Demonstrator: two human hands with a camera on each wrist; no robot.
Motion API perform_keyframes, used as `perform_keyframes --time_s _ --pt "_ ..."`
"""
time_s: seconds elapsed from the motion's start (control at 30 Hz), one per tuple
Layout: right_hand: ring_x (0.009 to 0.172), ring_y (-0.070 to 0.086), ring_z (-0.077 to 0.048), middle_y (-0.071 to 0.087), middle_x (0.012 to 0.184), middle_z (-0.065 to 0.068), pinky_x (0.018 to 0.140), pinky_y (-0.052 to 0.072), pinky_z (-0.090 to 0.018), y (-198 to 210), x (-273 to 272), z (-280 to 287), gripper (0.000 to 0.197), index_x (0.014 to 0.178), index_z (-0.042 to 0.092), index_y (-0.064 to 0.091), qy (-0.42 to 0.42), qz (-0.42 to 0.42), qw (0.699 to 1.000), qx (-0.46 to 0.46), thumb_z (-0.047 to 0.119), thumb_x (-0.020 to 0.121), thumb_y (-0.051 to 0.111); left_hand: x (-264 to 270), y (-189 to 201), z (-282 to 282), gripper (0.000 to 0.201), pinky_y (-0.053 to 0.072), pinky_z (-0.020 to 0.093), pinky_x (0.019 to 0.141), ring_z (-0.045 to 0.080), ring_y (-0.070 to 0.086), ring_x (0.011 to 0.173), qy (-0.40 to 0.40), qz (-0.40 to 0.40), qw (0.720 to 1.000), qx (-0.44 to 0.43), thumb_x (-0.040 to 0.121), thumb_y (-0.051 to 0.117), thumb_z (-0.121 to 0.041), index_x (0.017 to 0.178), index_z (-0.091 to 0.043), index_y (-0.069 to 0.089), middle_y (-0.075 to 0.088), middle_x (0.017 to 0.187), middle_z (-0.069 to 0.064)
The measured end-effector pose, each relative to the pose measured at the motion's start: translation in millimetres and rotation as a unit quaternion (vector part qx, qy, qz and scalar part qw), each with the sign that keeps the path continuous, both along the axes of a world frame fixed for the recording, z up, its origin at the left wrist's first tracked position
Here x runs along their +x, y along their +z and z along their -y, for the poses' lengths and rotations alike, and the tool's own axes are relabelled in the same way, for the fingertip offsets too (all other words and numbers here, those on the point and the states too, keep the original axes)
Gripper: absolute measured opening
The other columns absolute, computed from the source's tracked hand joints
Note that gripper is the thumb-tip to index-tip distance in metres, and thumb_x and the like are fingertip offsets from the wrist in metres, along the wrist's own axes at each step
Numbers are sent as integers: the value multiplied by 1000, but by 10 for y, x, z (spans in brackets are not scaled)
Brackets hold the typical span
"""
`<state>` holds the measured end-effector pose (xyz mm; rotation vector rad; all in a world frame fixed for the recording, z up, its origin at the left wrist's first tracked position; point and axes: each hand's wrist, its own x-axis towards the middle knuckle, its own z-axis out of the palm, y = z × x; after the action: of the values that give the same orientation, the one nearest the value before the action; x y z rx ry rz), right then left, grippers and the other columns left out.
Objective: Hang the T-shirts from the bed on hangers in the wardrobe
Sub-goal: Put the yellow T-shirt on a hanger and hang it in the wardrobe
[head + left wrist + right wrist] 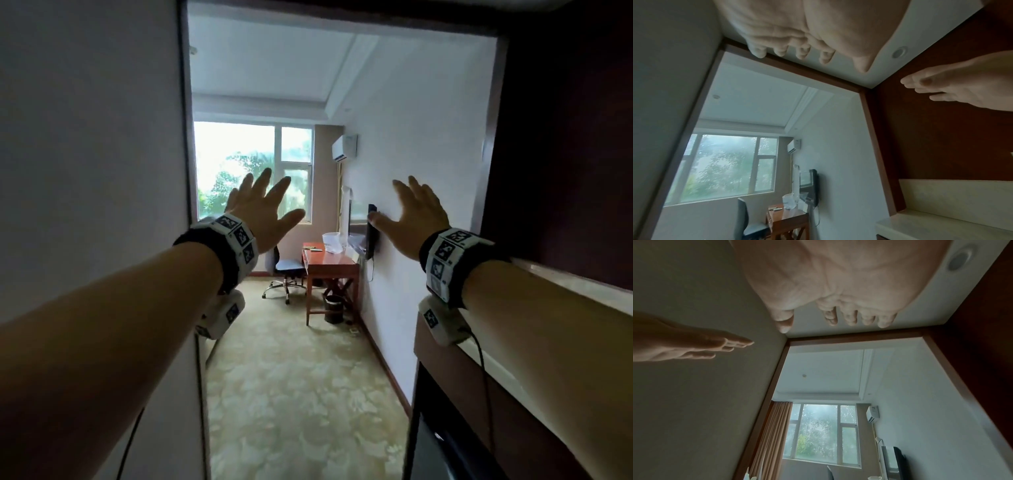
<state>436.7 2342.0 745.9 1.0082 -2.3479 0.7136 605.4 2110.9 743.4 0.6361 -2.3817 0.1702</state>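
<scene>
Both my arms reach forward in a narrow entry passage facing the bedroom. My left hand (262,207) is held up with fingers spread and holds nothing; its palm (797,24) fills the top of the left wrist view. My right hand (411,216) is likewise raised, fingers straight and empty, its palm (838,272) seen from below in the right wrist view. No T-shirts, bed or hangers show in any view. A dark brown wooden unit (565,137), possibly the wardrobe, stands at my right.
A white wall (85,154) closes the left side. A pale counter ledge (548,308) runs under my right forearm. Ahead lie patterned carpet (301,394), a wooden desk (330,270), an office chair (286,270), a bin (334,308), a wall television (371,229) and a window (253,168).
</scene>
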Motion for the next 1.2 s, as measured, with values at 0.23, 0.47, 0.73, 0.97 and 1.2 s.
perform_keyframes --time_s 0.23,0.47,0.73,0.97,1.2 --pt "158 -3 -24 -2 172 2 127 6 -46 -378 -1034 947 87 163 28 8 28 24 999 41 66 96 49 -779 -393 872 78 2 52 127 26 -10 158 30 30 998 47 98 27 -74 163 -40 0 -13 171 -3" --pt "158 -2 -27 -5 172 0 128 6 -46 -378 -2458 1977 93 164 28 3 64 45 993 85 68 94 49 -2060 -299 1786 79 5 52 127 26 -6 158 51 33 997 49 97 28 -74 163 -39 3 -9 172 -2" --pt "157 4 -30 3 172 -2 127 9 -48 -709 -3684 3281 93 163 27 4 131 81 984 94 63 94 54 -3020 -653 2794 78 9 53 127 26 -2 158 89 69 993 41 98 31 -72 163 -37 5 -7 172 -1" --pt "157 11 -30 11 171 -4 126 14 -51 -1026 -4277 4659 92 162 26 8 165 104 976 95 58 92 59 -3437 -976 4010 79 14 56 126 30 4 158 118 68 988 67 96 33 -75 161 -37 9 -1 172 1" --pt "153 22 -31 22 168 -9 125 16 -41 -1124 -4717 6278 89 162 17 12 194 82 969 127 44 95 64 -3776 -1238 5722 81 15 56 125 33 8 157 161 44 979 116 94 31 -78 161 -38 11 1 172 3"
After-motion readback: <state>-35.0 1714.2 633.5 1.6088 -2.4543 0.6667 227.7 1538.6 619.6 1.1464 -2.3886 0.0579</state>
